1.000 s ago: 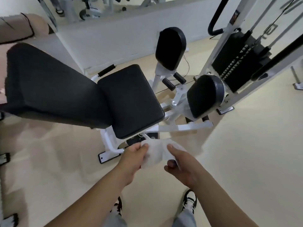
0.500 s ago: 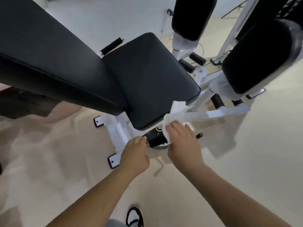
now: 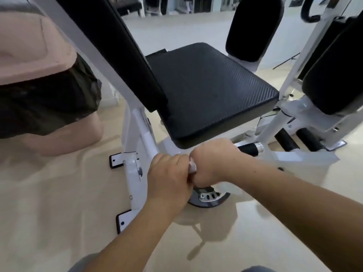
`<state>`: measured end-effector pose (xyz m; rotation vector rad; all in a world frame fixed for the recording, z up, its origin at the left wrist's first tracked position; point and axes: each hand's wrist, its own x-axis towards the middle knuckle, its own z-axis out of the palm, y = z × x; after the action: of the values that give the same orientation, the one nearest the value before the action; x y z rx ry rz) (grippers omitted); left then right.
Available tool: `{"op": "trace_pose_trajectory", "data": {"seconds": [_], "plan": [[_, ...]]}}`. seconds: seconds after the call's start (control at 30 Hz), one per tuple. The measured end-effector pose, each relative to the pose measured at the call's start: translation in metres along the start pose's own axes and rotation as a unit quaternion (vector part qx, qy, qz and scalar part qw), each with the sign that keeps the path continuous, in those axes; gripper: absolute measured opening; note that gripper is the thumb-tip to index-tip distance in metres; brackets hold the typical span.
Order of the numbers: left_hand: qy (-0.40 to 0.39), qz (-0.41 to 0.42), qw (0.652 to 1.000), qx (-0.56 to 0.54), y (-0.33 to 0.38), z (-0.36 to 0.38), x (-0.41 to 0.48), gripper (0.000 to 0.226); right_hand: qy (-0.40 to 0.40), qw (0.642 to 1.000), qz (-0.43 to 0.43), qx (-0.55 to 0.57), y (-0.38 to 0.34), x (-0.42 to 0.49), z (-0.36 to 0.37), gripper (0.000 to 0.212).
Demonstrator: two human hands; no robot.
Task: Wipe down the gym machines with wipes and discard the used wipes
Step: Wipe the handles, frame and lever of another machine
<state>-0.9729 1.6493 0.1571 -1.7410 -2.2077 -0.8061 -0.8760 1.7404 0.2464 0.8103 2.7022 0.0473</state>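
A white gym machine has a black seat pad (image 3: 212,91) and a black backrest (image 3: 117,46). Just under the seat's front edge a handle bar with a black grip (image 3: 248,149) and a chrome end sticks out to the right. My right hand (image 3: 214,161) is wrapped around this bar, with a white wipe (image 3: 192,166) showing only as a small fold at its thumb side. My left hand (image 3: 169,179) is a closed fist pressed against the right hand beside the white frame post (image 3: 135,173). What the left fist holds is hidden.
A pink bin with a black liner bag (image 3: 45,107) stands on the floor at the left, close behind the backrest. Two black leg pads, one (image 3: 253,26) behind the seat and one (image 3: 337,71) at the right, rise on white arms. A round grey adjuster plate (image 3: 208,197) sits under my hands.
I have crouched lower and closer to the machine. My right hand went from laying the wipe over the handle to gripping around it, and my left hand closed in against it.
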Motion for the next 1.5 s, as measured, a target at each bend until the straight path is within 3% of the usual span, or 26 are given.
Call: {"op": "trace_pose_trajectory", "data": {"seconds": [0.07,0.23,0.33,0.4,0.47,0.63,0.73,0.83,0.87,0.93,1.0,1.1,1.23,1.33,1.43,1.5], "plan": [[-0.037,-0.02,0.999,-0.002,0.002,-0.005,0.0,0.037,-0.04,0.999,-0.007,0.022,-0.002,0.009,-0.003,0.023],[-0.1,-0.008,0.995,0.004,0.007,-0.027,-0.003,0.014,0.052,0.997,-0.046,0.023,0.015,-0.016,0.01,0.036],[-0.107,-0.024,0.994,0.016,0.011,-0.032,-0.002,0.021,0.063,0.995,-0.075,0.018,0.025,-0.034,0.012,0.032],[-0.109,-0.03,0.994,0.014,0.01,-0.032,-0.003,0.025,0.058,0.996,-0.047,0.044,0.027,-0.039,0.009,0.036],[-0.106,-0.023,0.994,0.015,0.009,-0.031,-0.003,0.027,0.051,0.996,0.007,0.074,0.026,-0.032,0.007,0.014],[-0.093,-0.019,0.995,0.016,0.003,-0.024,0.0,0.016,0.029,0.997,0.058,0.039,-0.001,0.008,-0.001,0.033],[-0.088,-0.007,0.996,0.006,-0.001,-0.023,0.002,0.016,0.096,0.993,0.063,0.039,-0.007,0.01,0.012,0.04],[-0.084,-0.005,0.996,0.003,0.001,-0.026,0.001,0.016,0.302,0.952,0.047,0.018,-0.003,-0.002,0.037,0.046],[-0.084,-0.007,0.996,0.0,0.002,-0.027,0.001,0.018,0.322,0.946,0.009,-0.017,0.0,-0.006,0.04,0.04],[-0.088,-0.004,0.996,-0.004,0.002,-0.03,0.001,0.02,0.248,0.967,-0.045,-0.042,0.011,-0.016,0.038,0.01],[-0.099,-0.003,0.995,-0.008,0.002,-0.031,0.0,0.02,0.158,0.985,-0.053,-0.035,0.026,-0.026,0.025,0.017],[-0.107,-0.006,0.994,-0.004,0.0,-0.029,-0.002,0.029,0.086,0.996,0.031,-0.006,0.051,-0.037,0.008,0.013],[-0.09,-0.002,0.996,-0.002,0.005,-0.033,-0.001,0.027,0.074,0.997,0.037,0.0,0.033,-0.037,-0.001,0.017],[-0.117,-0.003,0.993,0.022,0.005,-0.034,0.0,0.029,0.076,0.992,0.038,0.095,0.008,-0.026,-0.008,0.01],[-0.13,-0.001,0.991,0.035,0.007,-0.037,0.002,0.029,0.138,0.959,0.08,0.233,0.018,-0.021,-0.024,0.031],[-0.111,-0.013,0.993,0.023,0.01,-0.038,0.001,0.023,0.145,0.964,0.084,0.205,0.022,-0.026,-0.025,0.04]]}}
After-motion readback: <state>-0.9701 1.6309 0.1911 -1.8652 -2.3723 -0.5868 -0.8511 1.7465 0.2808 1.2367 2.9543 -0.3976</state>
